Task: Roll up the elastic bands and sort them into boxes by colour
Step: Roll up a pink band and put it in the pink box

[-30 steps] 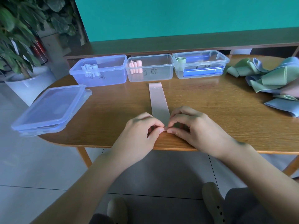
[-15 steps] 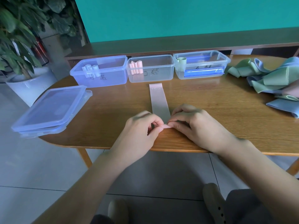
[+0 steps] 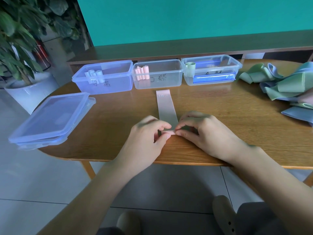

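Observation:
A pink elastic band (image 3: 165,106) lies flat on the wooden table (image 3: 220,116), stretching away from me toward the boxes. Its near end is curled into a small roll. My left hand (image 3: 149,133) and my right hand (image 3: 201,131) pinch that roll between thumbs and fingertips. Three clear boxes stand in a row at the back: the left box (image 3: 105,78) holds pale blue rolls, the middle box (image 3: 158,73) holds pink rolls, the right box (image 3: 211,70) holds a green roll. A heap of loose green, blue and pink bands (image 3: 284,85) lies at the right.
Stacked clear lids (image 3: 52,117) overhang the table's left end. A potted plant in a white pot (image 3: 27,89) stands on the floor at the left. A wooden bench (image 3: 186,48) runs behind the table along the teal wall. My feet show below the table edge.
The near end of the pink band has been rolled a little further, and both hands have crept slightly forward along it. The flat length of band looks shorter.

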A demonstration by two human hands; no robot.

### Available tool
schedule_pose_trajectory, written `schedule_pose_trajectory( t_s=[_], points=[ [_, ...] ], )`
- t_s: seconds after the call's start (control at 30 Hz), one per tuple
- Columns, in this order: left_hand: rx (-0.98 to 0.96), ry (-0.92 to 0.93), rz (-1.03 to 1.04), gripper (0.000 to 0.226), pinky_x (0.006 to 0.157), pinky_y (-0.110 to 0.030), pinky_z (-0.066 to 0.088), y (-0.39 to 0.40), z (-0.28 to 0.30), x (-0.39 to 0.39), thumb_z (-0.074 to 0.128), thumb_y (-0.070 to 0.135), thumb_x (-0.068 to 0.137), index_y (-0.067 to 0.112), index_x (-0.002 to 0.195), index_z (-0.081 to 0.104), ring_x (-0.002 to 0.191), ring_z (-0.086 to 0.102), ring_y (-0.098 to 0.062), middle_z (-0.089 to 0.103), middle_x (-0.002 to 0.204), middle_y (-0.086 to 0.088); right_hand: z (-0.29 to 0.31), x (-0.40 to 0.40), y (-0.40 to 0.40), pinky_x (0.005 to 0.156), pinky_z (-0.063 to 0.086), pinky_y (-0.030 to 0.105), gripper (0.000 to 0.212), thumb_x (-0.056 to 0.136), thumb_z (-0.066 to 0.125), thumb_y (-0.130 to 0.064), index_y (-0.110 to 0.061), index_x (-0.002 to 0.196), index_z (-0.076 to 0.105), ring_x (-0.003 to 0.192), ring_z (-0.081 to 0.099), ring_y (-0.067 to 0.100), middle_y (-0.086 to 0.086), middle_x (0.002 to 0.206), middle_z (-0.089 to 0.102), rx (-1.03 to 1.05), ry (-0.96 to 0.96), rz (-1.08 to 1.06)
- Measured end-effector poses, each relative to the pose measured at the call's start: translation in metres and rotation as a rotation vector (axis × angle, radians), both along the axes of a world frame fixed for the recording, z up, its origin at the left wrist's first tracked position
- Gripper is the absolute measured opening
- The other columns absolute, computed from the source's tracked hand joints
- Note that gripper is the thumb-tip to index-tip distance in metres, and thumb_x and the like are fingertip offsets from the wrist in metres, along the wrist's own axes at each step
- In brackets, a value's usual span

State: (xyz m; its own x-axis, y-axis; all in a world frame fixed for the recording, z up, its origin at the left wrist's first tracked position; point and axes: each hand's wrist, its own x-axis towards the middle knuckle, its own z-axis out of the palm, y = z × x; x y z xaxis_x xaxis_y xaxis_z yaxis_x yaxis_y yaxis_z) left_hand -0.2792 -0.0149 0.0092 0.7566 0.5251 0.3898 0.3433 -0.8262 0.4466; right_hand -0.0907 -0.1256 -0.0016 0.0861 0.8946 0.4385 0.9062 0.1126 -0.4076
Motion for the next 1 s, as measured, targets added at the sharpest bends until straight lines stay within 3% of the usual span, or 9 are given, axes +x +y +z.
schedule_pose_trajectory(
  t_s=[0.23,0.43,0.67,0.83,1.0],
  points=[
    [0.029,0.003,-0.032,0.007,0.070,-0.003,0.042,0.008,-0.001,0.002,0.069,0.028,0.093,0.030,0.098,0.073,0.089,0.055,0.002,0.057,0.095,0.021,0.003,0.005,0.005,0.083,0.054,0.040,0.015,0.098,0.063,-0.034,-0.027,0.101,0.075,0.094,0.062,0.007,-0.015,0.102,0.062,-0.013,0.008,0.018],
    [0.065,-0.023,-0.057,0.020,0.080,-0.003,0.039,0.014,-0.003,0.004,0.058,0.038,0.097,0.028,0.102,0.074,0.094,0.053,-0.001,0.061,0.099,0.018,0.000,0.003,0.007,0.075,0.056,0.045,0.034,0.099,0.046,-0.049,-0.028,0.103,0.072,0.091,0.063,0.013,-0.014,0.108,0.059,0.011,-0.016,-0.027],
    [0.088,-0.012,-0.056,0.020,0.079,-0.015,0.048,0.022,-0.006,0.007,0.057,0.031,0.100,0.030,0.106,0.076,0.091,0.059,-0.005,0.064,0.104,0.013,0.003,-0.003,0.010,0.073,0.055,0.044,0.022,0.098,0.054,-0.043,-0.029,0.104,0.070,0.086,0.062,0.011,-0.015,0.107,0.060,0.022,-0.015,0.005],
    [0.094,-0.072,-0.031,0.011,0.077,-0.003,0.039,0.021,-0.005,0.007,0.065,0.029,0.095,0.027,0.101,0.075,0.089,0.055,0.000,0.061,0.099,0.017,-0.002,0.004,0.018,0.076,0.054,0.043,0.013,0.098,0.061,-0.037,-0.030,0.102,0.071,0.086,0.062,0.010,-0.016,0.103,0.062,0.019,0.010,-0.007],
    [0.062,-0.022,-0.024,0.010,0.074,0.000,0.035,0.022,-0.002,0.008,0.066,0.031,0.094,0.035,0.098,0.074,0.088,0.054,0.006,0.059,0.096,0.024,-0.005,0.006,0.019,0.076,0.055,0.042,0.016,0.098,0.060,-0.037,-0.029,0.104,0.072,0.088,0.061,0.008,-0.017,0.103,0.061,0.037,0.021,-0.008]
  ],
)
